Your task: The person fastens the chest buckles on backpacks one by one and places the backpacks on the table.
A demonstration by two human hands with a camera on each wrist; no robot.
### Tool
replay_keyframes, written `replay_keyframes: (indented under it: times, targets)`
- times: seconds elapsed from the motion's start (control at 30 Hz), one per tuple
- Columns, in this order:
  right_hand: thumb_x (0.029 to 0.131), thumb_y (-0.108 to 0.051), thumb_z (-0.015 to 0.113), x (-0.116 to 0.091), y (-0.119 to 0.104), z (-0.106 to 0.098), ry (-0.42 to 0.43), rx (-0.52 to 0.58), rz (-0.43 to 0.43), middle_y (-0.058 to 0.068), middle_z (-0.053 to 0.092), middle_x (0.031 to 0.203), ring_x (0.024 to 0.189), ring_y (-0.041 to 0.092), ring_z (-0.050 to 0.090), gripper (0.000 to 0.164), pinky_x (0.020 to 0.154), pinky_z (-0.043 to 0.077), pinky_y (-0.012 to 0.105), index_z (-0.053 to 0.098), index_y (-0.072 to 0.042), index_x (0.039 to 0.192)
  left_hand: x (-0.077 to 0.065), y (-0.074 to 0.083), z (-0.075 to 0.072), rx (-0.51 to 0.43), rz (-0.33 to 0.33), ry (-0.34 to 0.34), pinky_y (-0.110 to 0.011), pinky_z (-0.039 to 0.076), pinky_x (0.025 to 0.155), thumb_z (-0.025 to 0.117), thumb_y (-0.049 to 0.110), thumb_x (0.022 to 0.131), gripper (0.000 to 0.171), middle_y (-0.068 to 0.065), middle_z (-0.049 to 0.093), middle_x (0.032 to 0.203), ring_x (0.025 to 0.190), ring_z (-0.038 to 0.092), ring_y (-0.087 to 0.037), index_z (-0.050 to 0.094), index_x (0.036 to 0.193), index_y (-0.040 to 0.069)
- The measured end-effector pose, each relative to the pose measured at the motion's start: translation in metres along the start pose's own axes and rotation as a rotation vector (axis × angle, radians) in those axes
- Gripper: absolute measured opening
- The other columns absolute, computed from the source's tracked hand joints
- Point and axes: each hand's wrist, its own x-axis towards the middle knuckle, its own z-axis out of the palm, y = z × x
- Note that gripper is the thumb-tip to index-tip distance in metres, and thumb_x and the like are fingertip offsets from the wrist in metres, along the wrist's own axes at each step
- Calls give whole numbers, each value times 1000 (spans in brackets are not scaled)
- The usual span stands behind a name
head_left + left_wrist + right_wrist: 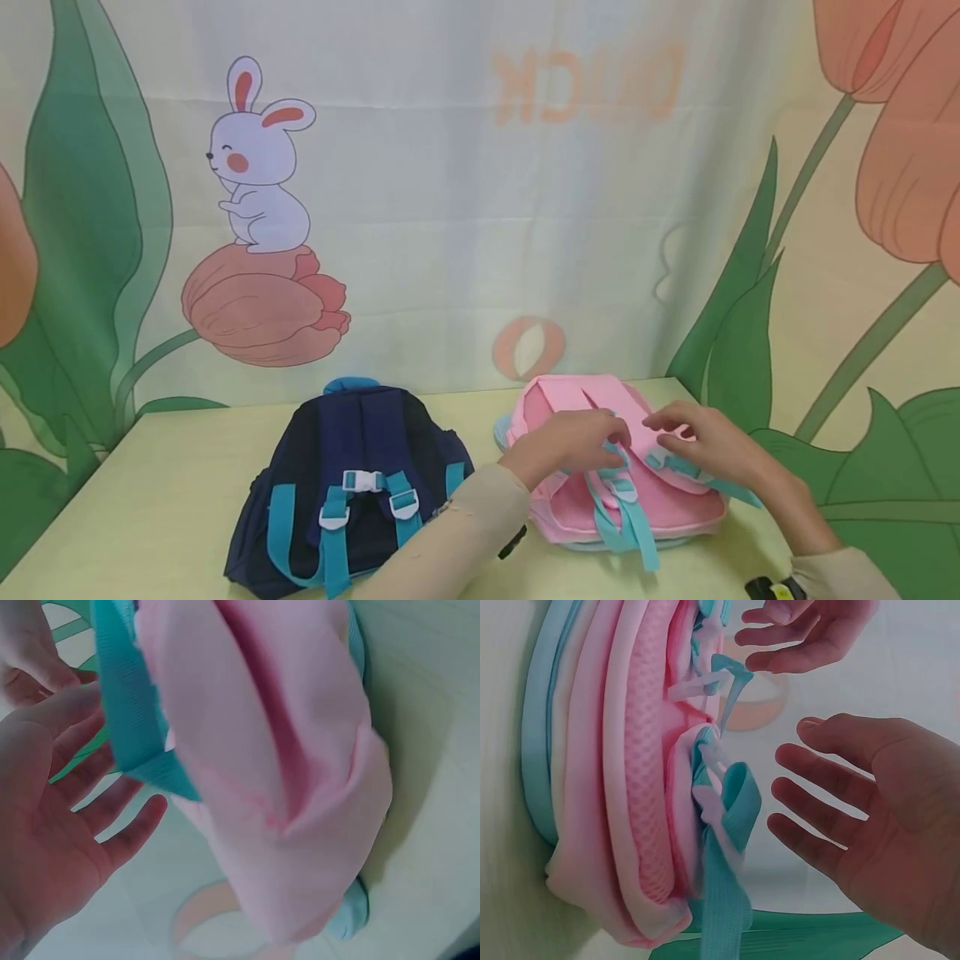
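A pink backpack [555, 508] with teal straps [626, 521] lies on the table, its strap side up. Above its middle is my left hand [573, 440], fingers loosely bent. Over its right side hovers my right hand [712, 442], near a teal strap with a pale plastic fitting. In the right wrist view, the right hand [885, 817] has spread fingers, apart from the teal webbing [727, 877]. The left wrist view shows the left hand [56, 817] with fingers extended beside a teal strap [135, 697]; whether they touch it I cannot tell.
On the left of the pale yellow table [172, 492] lies a navy backpack [292, 450] with teal straps, its white buckle [362, 481] fastened. Behind the table hangs a cloth backdrop [435, 208] printed with a rabbit and tulips.
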Motion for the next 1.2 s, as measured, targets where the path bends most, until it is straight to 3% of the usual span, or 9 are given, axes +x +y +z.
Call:
replay_keyframes:
  times: [0.2, 0.37, 0.67, 0.83, 0.93, 1.2]
  targets:
    - [95, -15, 67, -4, 13, 3, 15, -17, 3, 1, 71, 108, 97, 19, 63, 22, 78, 54, 28, 70, -11, 116, 12, 1, 14, -50, -40, -42, -25, 48, 85, 69, 39, 92, 33, 12, 57, 119, 87, 55, -2, 65, 123, 33]
    - [94, -14, 67, -7, 21, 6, 14, -17, 13, 3, 71, 108, 96, 19, 62, 23, 75, 53, 30, 70, -8, 116, 18, 2, 24, -51, -98, -40, -27, 49, 90, 69, 43, 91, 34, 15, 59, 122, 95, 56, -2, 65, 124, 33]
    - [93, -16, 69, -8, 33, 9, -57, 21, 72, 4, 68, 106, 87, 5, 56, 25, 69, 49, 21, 70, -7, 116, 24, 12, 34, 0, -194, -56, -26, 49, 83, 69, 44, 91, 36, 16, 65, 101, 85, 56, -4, 67, 124, 30]
    - [92, -14, 69, -7, 36, 11, -98, 41, 103, 3, 65, 101, 83, 6, 55, 26, 67, 48, 21, 69, -5, 116, 21, 13, 33, 27, -195, -30, -22, 45, 70, 69, 39, 92, 15, 11, 60, 82, 73, 54, -5, 68, 94, 24]
    - [91, -13, 68, -5, 36, 12, -123, 49, 112, 2, 63, 97, 82, 7, 54, 27, 67, 48, 22, 69, -3, 116, 18, 13, 33, 18, -216, -31, -21, 42, 63, 68, 39, 93, 24, 8, 53, 72, 65, 51, -7, 59, 78, 22]
    - [91, -13, 69, -3, 32, 17, -152, 54, 156, 0, 61, 90, 80, 10, 54, 26, 67, 47, 22, 69, -3, 114, 14, 9, 36, -3, -242, -5, -21, 41, 58, 66, 43, 93, 32, 8, 51, 69, 62, 50, -6, 56, 74, 21]
